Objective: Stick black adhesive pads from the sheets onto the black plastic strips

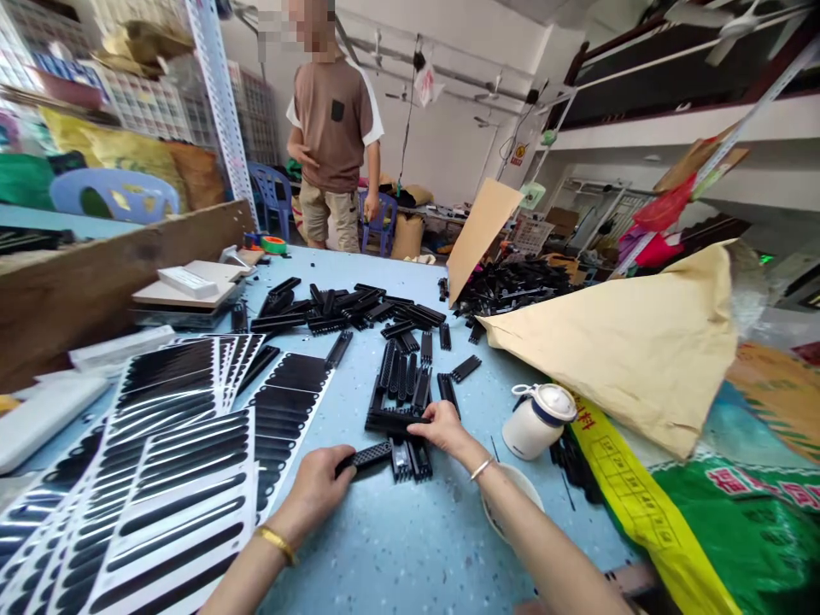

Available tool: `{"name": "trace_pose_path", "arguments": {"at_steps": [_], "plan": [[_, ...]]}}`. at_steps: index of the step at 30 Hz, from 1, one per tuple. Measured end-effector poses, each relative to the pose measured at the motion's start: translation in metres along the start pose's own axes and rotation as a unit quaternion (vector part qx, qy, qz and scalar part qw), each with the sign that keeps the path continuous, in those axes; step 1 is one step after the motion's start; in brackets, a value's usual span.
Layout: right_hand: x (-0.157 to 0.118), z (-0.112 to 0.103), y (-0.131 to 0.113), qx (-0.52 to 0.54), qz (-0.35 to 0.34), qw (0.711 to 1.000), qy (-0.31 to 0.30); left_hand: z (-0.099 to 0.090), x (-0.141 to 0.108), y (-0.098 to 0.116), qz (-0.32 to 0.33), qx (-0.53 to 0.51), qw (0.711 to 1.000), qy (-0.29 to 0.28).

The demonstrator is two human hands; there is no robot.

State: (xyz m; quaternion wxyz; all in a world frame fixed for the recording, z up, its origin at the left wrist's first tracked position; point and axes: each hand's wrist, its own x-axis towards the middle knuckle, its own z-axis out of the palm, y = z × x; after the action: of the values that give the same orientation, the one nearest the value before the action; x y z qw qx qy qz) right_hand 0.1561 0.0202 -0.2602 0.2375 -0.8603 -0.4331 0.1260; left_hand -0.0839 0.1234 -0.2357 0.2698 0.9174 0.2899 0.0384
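Observation:
My left hand (324, 483), with a gold bracelet at the wrist, is closed on one end of a black strip with a dotted surface (372, 457). My right hand (445, 430) pinches the end of a long black plastic bar (392, 422), which lies across the near side of a small cluster of black pieces. Dotted black strips (401, 377) stand side by side within that cluster. Below the bar, short black slotted pieces (402, 461) lie on the blue table (359, 547). Sheets of black oval stickers (183, 487) spread out left of my left hand.
A pile of black plastic pieces (349, 306) lies farther back. To the right stand a white lidded cup (538, 423), a brown paper sheet (628, 333) and a green and yellow sack (736, 521). A wooden board (128, 269) edges the left. Another person (333, 128) stands across the table.

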Motion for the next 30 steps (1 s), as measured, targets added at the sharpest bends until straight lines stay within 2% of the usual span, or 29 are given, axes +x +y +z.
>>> {"name": "trace_pose_path", "arguments": {"at_steps": [4, 6, 8, 10, 12, 16, 19, 21, 26, 28, 30], "plan": [[-0.042, 0.002, -0.013, 0.025, -0.06, 0.998, 0.026, 0.011, -0.019, 0.008, 0.071, 0.001, 0.997, -0.035], [-0.073, 0.008, -0.017, 0.039, -0.101, 0.994, 0.016, 0.02, -0.036, 0.011, 0.105, -0.001, 0.993, -0.052], [-0.103, 0.015, -0.019, 0.052, -0.129, 0.99, 0.0, 0.029, -0.054, 0.011, 0.13, -0.01, 0.99, -0.046], [-0.127, 0.021, -0.017, 0.063, -0.142, 0.988, -0.014, 0.037, -0.069, 0.006, 0.157, -0.035, 0.987, -0.002], [-0.141, 0.026, -0.014, 0.074, -0.148, 0.986, -0.024, 0.042, -0.078, -0.003, 0.184, -0.061, 0.979, 0.067], [-0.145, 0.027, -0.008, 0.096, -0.161, 0.981, -0.041, 0.04, -0.086, -0.026, 0.212, -0.041, 0.962, 0.166], [-0.143, 0.025, -0.006, 0.106, -0.167, 0.979, -0.046, 0.033, -0.082, -0.037, 0.195, 0.02, 0.962, 0.188], [-0.144, 0.023, -0.008, 0.104, -0.169, 0.979, -0.037, 0.029, -0.075, -0.036, 0.169, 0.049, 0.971, 0.162], [-0.148, 0.016, -0.012, 0.079, -0.166, 0.983, -0.017, 0.024, -0.058, -0.017, 0.14, 0.035, 0.99, 0.0], [-0.142, 0.011, -0.012, 0.054, -0.13, 0.99, 0.008, 0.025, -0.059, -0.01, 0.145, 0.023, 0.989, -0.017], [-0.131, 0.008, -0.014, 0.031, -0.089, 0.995, 0.038, 0.025, -0.063, -0.007, 0.146, 0.012, 0.989, -0.008]]}}
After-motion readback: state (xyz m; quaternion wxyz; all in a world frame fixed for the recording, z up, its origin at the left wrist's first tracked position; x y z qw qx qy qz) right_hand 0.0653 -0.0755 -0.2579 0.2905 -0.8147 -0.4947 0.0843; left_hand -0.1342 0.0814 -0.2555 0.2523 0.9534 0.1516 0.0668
